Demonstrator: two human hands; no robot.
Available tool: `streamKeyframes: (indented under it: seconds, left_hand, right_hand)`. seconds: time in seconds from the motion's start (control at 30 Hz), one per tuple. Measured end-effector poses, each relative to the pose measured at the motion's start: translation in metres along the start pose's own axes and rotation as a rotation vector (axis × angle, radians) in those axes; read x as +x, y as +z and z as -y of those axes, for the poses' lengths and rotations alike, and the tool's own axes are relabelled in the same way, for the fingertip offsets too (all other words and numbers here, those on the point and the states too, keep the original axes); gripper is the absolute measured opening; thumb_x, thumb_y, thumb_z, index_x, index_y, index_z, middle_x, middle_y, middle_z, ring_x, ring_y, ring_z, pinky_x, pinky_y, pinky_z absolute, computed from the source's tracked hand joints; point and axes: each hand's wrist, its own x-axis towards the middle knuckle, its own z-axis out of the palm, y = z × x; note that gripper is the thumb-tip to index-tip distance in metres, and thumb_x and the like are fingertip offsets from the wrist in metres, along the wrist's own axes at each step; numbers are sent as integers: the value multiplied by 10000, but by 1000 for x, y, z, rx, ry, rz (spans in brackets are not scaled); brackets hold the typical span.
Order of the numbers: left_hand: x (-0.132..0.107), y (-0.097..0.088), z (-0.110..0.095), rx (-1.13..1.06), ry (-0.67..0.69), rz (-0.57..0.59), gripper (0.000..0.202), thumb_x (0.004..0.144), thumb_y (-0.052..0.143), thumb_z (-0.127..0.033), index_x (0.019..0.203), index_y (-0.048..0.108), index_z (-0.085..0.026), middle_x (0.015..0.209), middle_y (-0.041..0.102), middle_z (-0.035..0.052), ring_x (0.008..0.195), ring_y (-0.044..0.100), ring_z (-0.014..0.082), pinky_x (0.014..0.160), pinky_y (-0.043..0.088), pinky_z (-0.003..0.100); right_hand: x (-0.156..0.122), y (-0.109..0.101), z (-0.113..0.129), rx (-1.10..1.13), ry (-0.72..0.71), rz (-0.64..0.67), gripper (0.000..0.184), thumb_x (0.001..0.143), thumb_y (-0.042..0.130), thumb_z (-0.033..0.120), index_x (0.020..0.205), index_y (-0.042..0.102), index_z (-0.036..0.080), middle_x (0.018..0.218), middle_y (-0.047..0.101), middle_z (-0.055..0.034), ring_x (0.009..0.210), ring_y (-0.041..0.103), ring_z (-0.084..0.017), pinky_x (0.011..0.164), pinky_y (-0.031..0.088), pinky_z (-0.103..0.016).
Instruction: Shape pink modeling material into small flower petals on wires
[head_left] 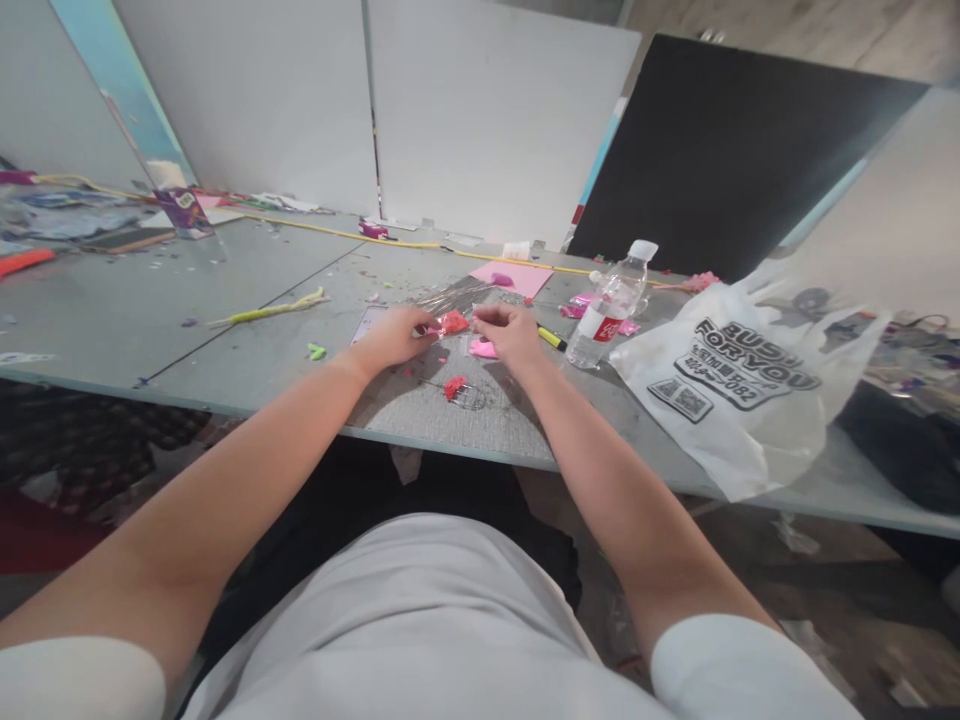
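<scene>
My left hand (395, 337) is closed, fingertips pinching the near end of a small, shiny red-and-pink packet (452, 322). Just right of that packet is my right hand (511, 332), its thumb and fingers pressed together; anything between them is too small to make out. Under the right hand lies a bright pink piece (482, 348), partly covered by it. Closer to the table edge, a crumbly red lump (454, 387) rests against a loop of thin dark wire (471, 399). Both hands are over a grey textured mat (450, 428).
A clear water bottle (604, 315) and a yellow-green marker (552, 338) stand and lie right of my hands. Farther right is a white plastic bag (739, 400). Behind are pink paper (529, 276) and a yellow cord (330, 232). Yellow-green twisted stems (277, 308) lie left.
</scene>
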Motion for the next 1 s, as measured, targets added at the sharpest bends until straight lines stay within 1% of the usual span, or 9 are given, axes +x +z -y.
streamKeyframes:
  seconds: [0.1, 0.2, 0.23, 0.3, 0.4, 0.57, 0.73, 0.9, 1.0]
  left_hand:
    - [-1, 0, -1, 2, 5, 29, 218, 865, 735, -399, 959, 817, -220, 888, 795, 71, 845, 707, 242, 814, 538, 345]
    - [-1, 0, -7, -52, 12, 43, 256, 922, 710, -436, 1017, 810, -220, 917, 802, 65, 838, 721, 227, 785, 534, 327]
    - [-1, 0, -9, -75, 12, 42, 278, 947, 693, -453, 1056, 803, -223, 935, 805, 61, 840, 726, 219, 773, 533, 319]
    - [0, 1, -13, -116, 10, 29, 314, 973, 678, -482, 1110, 786, -222, 947, 806, 55, 839, 731, 206, 757, 533, 307]
    - [0, 1, -16, -149, 4, -3, 318, 952, 720, -486, 1074, 776, -197, 911, 797, 58, 812, 721, 196, 745, 532, 304]
    - [-1, 2, -18, -154, 27, -41, 265, 930, 751, -461, 990, 793, -207, 912, 797, 56, 787, 691, 184, 742, 527, 306]
    - [-2, 1, -22, -135, 71, -63, 227, 939, 743, -431, 984, 813, -219, 910, 802, 53, 765, 679, 179, 725, 520, 302]
    - [-3, 0, -25, -113, 113, -89, 228, 939, 740, -417, 1036, 811, -224, 948, 813, 61, 816, 702, 192, 773, 540, 313]
    - [-3, 2, -25, -99, 144, -112, 224, 946, 726, -410, 1031, 806, -218, 936, 806, 66, 844, 703, 204, 821, 545, 338]
  right_hand:
    - [-2, 2, 0, -30, 5, 39, 123, 812, 826, 292, 882, 803, 194, 782, 788, -34, 684, 726, -176, 704, 654, -342]
    - [-5, 4, 3, -61, -6, 90, 113, 843, 798, 283, 917, 829, 205, 768, 783, -34, 665, 716, -184, 640, 641, -337]
    - [-6, 5, 4, -72, -19, 105, 115, 850, 790, 274, 934, 837, 211, 790, 792, -37, 684, 722, -191, 646, 641, -341]
    - [-9, 7, 7, -92, -57, 127, 109, 849, 786, 237, 938, 846, 218, 859, 813, -50, 754, 745, -208, 714, 649, -362]
    - [-12, 10, 11, -108, -106, 150, 128, 840, 786, 192, 952, 843, 219, 946, 831, -69, 861, 772, -237, 807, 651, -389]
    - [-16, 11, 13, -95, -120, 180, 132, 853, 799, 278, 969, 824, 220, 927, 832, -81, 881, 781, -265, 730, 650, -377]
    - [-18, 11, 16, -91, -137, 164, 134, 831, 830, 326, 908, 819, 218, 947, 832, -80, 866, 772, -251, 741, 638, -369]
    - [-17, 10, 17, -119, -135, 138, 153, 813, 850, 362, 854, 822, 218, 921, 824, -72, 860, 745, -240, 721, 622, -351]
    - [-18, 9, 18, -137, -118, 147, 166, 824, 833, 365, 883, 828, 210, 925, 818, -72, 847, 730, -226, 703, 605, -333]
